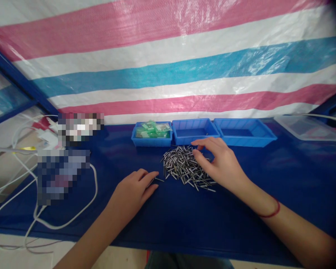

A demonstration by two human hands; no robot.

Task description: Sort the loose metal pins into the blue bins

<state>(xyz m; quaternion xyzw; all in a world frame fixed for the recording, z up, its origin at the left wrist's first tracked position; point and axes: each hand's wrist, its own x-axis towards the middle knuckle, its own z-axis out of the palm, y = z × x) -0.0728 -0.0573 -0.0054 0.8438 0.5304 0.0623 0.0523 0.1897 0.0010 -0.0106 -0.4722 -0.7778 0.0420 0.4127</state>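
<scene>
A heap of slender silver metal pins that look like blind rivets (182,166) lies on the blue table. To the left of the heap is my left hand (137,186), its fingers curled around at least one rivet (159,180), whose thin end sticks out past the fingertips. How many it holds is hidden. My right hand (220,160) hovers at the heap's right edge with thumb and forefinger apart, and nothing shows between them. Behind the heap, a small blue bin (152,141) contains green-and-clear plastic packets (154,129).
Two more blue bins, a middle bin (182,141) and a right bin (245,141), stand in the same row. A clear plastic lid (308,129) lies at the far right. White cables (93,194) loop over the left side near blurred-out items. Striped sheeting (168,78) hangs behind.
</scene>
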